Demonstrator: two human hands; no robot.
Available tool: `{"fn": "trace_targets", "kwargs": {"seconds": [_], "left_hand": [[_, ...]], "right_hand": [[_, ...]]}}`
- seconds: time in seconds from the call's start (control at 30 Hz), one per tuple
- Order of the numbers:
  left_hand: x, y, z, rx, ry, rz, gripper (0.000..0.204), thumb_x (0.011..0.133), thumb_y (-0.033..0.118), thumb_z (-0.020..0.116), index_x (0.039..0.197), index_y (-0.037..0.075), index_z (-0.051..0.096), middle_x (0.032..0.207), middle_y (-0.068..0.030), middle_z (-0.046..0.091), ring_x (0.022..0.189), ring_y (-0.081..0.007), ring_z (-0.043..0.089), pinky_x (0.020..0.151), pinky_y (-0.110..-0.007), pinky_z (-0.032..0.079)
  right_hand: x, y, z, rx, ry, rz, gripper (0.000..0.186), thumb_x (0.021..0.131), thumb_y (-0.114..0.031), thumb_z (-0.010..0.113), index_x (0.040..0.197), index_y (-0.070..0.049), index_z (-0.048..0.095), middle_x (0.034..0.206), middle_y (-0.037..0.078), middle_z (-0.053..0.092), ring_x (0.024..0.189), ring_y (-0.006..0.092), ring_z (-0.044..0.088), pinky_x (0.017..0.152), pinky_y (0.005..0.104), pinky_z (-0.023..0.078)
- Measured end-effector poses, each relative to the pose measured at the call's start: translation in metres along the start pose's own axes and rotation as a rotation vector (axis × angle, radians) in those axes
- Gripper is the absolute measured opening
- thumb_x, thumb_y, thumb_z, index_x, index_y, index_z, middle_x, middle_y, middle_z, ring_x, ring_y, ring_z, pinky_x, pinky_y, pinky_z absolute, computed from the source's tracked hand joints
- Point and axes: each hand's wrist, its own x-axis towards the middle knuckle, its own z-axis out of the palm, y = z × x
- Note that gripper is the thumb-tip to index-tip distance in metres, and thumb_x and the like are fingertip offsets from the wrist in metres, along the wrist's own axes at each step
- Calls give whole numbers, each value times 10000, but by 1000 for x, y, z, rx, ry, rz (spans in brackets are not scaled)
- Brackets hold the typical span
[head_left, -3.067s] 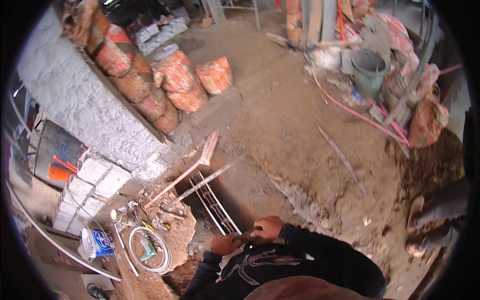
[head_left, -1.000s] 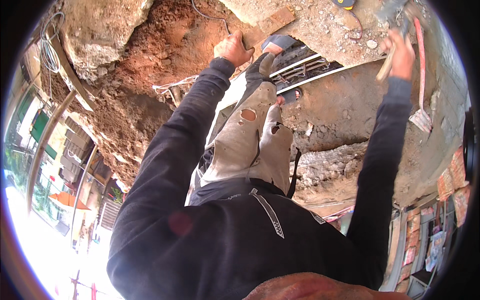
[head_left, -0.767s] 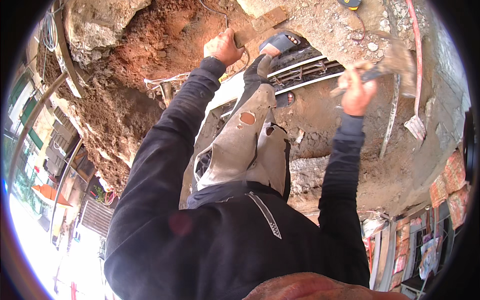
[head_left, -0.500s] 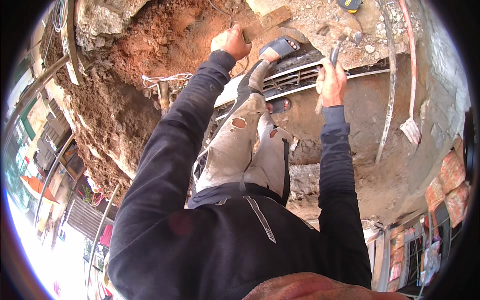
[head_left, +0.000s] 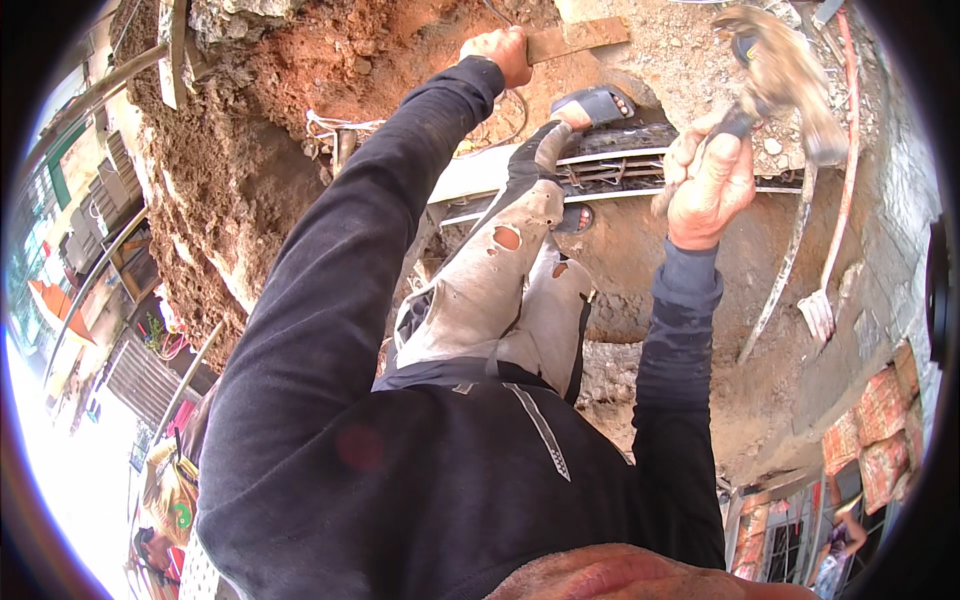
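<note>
At the far middle my left hand point(head_left: 503, 53) is closed around the near end of a short wooden board point(head_left: 585, 37), which sticks out to the right over the dirt. To the right, my right hand point(head_left: 708, 190) grips the handle of a hammer point(head_left: 790, 85). Its brown head is smeared by motion, raised near the camera and to the right of the fist. Below the hands, long pale-edged formwork with metal bars inside point(head_left: 640, 165) runs across the trench. My feet, in grey sandals point(head_left: 598, 106), stand on either side of it.
A shovel point(head_left: 818, 312) with a reddish handle and a pole point(head_left: 785, 270) lean at the right by a grey wall point(head_left: 890, 230). A rough earth bank point(head_left: 210, 200) rises at the left. Other people point(head_left: 168, 500) appear at the lower left and lower right point(head_left: 845, 540).
My right hand has lifted the hammer up toward the camera and to the right. My left hand still grips the board; the whole view has shifted. People have come into view at the lower edges.
</note>
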Motion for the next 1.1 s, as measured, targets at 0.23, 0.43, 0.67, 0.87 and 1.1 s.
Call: {"fn": "trace_targets", "kwargs": {"seconds": [0.23, 0.43, 0.67, 0.87, 1.1], "left_hand": [[24, -8, -8, 70, -31, 72, 300, 865, 178, 576, 1137, 53, 592, 1028, -170, 695, 974, -287, 707, 878, -429, 557], [84, -35, -32, 177, 89, 313, 212, 851, 177, 603, 1042, 97, 652, 1004, -167, 728, 948, -316, 720, 774, -450, 563], [135, -42, 7, 294, 602, 413, 139, 862, 202, 573, 983, 147, 614, 953, -81, 641, 942, -268, 616, 805, -428, 447], [137, -30, 13, 404, 745, 320, 107, 899, 220, 534, 946, 166, 613, 883, -53, 609, 867, -222, 569, 798, -413, 408], [131, -32, 16, 401, 736, 267, 124, 912, 224, 519, 964, 161, 612, 879, -52, 608, 877, -222, 562, 806, -415, 389]], "right_hand": [[54, -20, 9, 243, -170, -41, 800, 827, -872, 393, 907, -81, 483, 699, 53, 458, 558, 152, 440, 466, 292, 407], [67, 25, 12, 94, -299, -196, 875, 768, -937, 364, 804, -70, 475, 671, 49, 457, 575, 184, 454, 492, 331, 430], [75, 151, -16, -455, -162, 273, 618, 1005, -610, 455, 719, -67, 527, 597, -3, 446, 520, 96, 432, 482, 273, 351], [109, 181, -55, -718, -241, 294, 657, 1012, -596, 451, 666, -51, 569, 621, 19, 525, 583, 148, 469, 566, 343, 404], [111, 61, 19, -95, -289, -82, 629, 975, -637, 464, 809, -39, 562, 596, 10, 453, 516, 120, 459, 470, 261, 384]]}}
